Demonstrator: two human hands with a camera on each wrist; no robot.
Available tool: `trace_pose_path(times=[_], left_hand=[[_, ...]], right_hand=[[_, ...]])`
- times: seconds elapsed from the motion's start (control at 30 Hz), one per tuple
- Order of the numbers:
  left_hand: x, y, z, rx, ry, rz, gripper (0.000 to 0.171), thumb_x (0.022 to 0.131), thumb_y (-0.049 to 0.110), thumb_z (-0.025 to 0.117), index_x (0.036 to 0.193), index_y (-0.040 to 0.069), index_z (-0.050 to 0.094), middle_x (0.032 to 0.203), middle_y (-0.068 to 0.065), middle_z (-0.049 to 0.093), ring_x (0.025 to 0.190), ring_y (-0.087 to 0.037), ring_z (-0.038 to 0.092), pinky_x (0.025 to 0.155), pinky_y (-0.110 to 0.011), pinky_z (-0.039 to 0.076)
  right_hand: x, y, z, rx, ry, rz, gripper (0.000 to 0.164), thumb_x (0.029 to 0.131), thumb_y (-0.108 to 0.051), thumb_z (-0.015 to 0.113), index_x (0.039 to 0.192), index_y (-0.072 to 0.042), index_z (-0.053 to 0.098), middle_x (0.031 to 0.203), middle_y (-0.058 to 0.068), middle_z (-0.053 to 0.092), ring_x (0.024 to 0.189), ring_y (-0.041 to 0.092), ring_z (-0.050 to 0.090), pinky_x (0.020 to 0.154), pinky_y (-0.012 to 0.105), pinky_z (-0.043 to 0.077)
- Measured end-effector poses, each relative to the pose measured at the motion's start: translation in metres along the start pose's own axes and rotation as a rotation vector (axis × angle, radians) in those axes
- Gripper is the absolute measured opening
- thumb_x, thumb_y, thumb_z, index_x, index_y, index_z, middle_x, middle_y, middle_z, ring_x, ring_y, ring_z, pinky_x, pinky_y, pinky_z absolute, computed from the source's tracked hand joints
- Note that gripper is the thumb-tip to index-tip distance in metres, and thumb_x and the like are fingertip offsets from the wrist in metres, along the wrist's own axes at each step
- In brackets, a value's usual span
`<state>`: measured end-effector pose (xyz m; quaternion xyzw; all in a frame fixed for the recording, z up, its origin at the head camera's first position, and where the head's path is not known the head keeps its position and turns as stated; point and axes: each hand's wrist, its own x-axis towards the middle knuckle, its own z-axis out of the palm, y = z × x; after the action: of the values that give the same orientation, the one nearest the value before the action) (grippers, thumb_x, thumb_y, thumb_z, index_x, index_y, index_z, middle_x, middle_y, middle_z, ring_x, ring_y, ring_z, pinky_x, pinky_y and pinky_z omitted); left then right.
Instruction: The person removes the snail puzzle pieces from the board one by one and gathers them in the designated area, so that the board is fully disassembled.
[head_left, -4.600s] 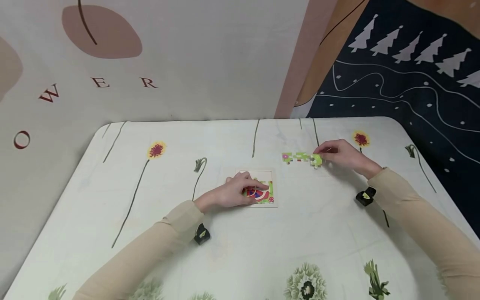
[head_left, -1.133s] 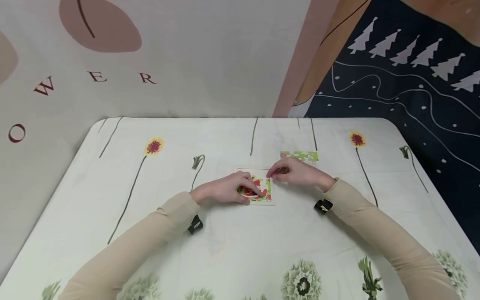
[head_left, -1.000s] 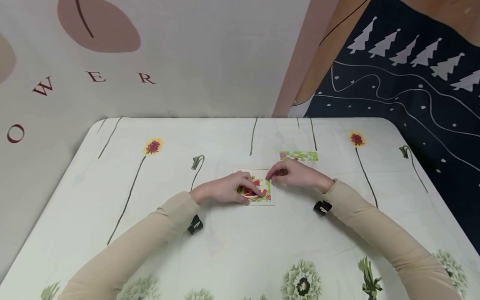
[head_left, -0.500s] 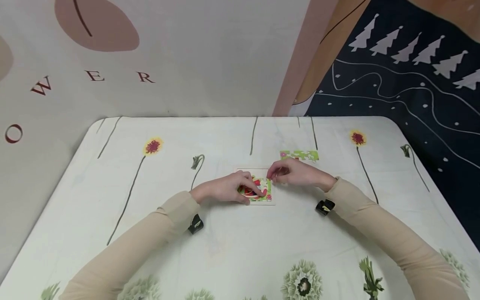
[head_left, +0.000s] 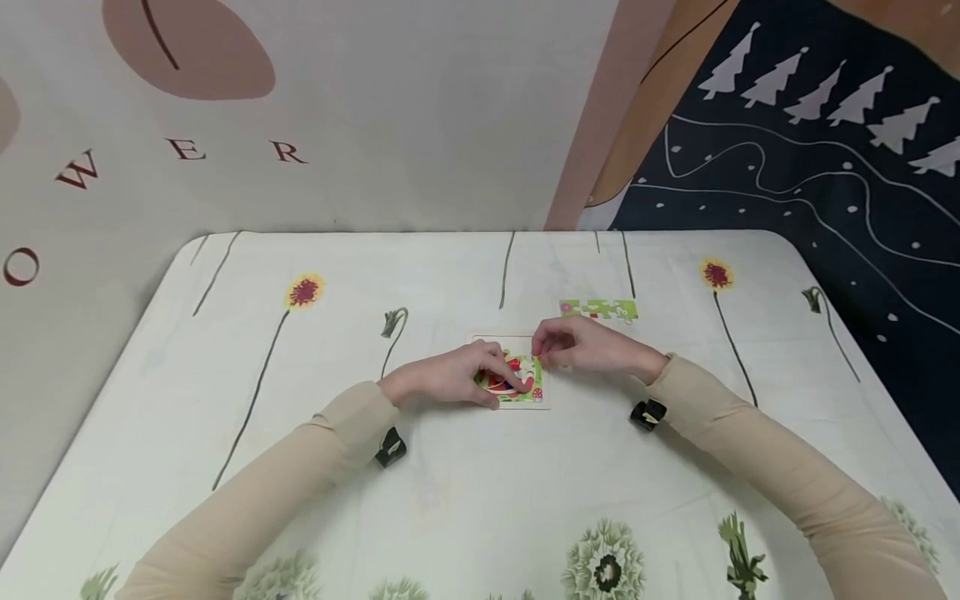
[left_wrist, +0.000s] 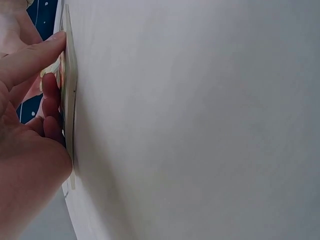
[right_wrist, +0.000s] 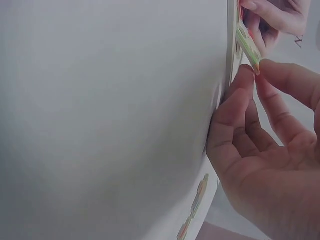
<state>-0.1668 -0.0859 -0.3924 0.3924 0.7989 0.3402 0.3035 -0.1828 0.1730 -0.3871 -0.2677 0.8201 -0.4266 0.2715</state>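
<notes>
A small picture jigsaw puzzle in a pale board lies on the table in front of me, its bright pieces partly hidden by my fingers. My left hand rests on it from the left, fingers spread over the pieces and the thumb at its near edge. At the board's right side, my right hand pinches a thin green-edged puzzle piece between thumb and fingertip. That piece stands tilted, its far end at the puzzle. Behind the right hand lies a short row of loose green puzzle pieces.
A white cloth printed with flowers covers the table. Behind the table rises a pale wall hanging with letters, and to the right a dark one with white trees. Both wrists wear a small black device.
Since the oldest frame, my right hand has left the loose pieces and come left and nearer, to the puzzle's right side. Over the last second both hands stay almost still.
</notes>
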Motion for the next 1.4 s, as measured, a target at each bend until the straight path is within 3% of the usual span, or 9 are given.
trace_pose_path(times=[0.87, 1.07, 1.3, 1.4], left_hand=[[0.0014, -0.0010, 0.0005, -0.021, -0.002, 0.001, 0.036, 0.091, 0.003, 0.077, 0.126, 0.010, 0.076, 0.102, -0.001, 0.055, 0.102, -0.015, 0.045, 0.089, -0.030, 0.039], [0.0024, -0.0029, 0.0014, -0.018, 0.000, 0.008, 0.036, 0.090, 0.002, 0.076, 0.126, 0.010, 0.076, 0.103, -0.001, 0.057, 0.103, -0.015, 0.046, 0.090, -0.030, 0.039], [0.0017, -0.0024, 0.0014, -0.019, 0.000, 0.011, 0.036, 0.090, 0.003, 0.076, 0.126, 0.010, 0.076, 0.103, 0.000, 0.056, 0.102, -0.014, 0.045, 0.090, -0.030, 0.040], [0.0012, -0.0015, 0.0011, -0.022, -0.002, 0.004, 0.036, 0.090, 0.003, 0.076, 0.126, 0.010, 0.076, 0.103, 0.000, 0.056, 0.102, -0.014, 0.045, 0.090, -0.030, 0.039]], right_hand=[[0.0006, -0.0008, 0.0022, 0.057, 0.035, 0.018, 0.006, 0.095, 0.003, 0.065, 0.101, 0.001, 0.068, 0.093, 0.006, 0.069, 0.084, 0.019, 0.059, 0.079, 0.028, 0.047], [0.0003, 0.0004, 0.0004, 0.039, 0.075, 0.044, 0.007, 0.096, 0.001, 0.064, 0.100, -0.001, 0.069, 0.093, 0.005, 0.068, 0.082, 0.019, 0.056, 0.077, 0.030, 0.044], [-0.0006, 0.0027, -0.0013, 0.021, 0.083, 0.061, 0.006, 0.096, 0.001, 0.066, 0.100, 0.000, 0.069, 0.092, 0.006, 0.069, 0.083, 0.018, 0.059, 0.089, 0.034, 0.043], [-0.0022, 0.0047, -0.0029, 0.013, 0.090, 0.059, 0.006, 0.095, 0.002, 0.066, 0.100, 0.000, 0.070, 0.092, 0.006, 0.069, 0.083, 0.018, 0.059, 0.086, 0.033, 0.044]])
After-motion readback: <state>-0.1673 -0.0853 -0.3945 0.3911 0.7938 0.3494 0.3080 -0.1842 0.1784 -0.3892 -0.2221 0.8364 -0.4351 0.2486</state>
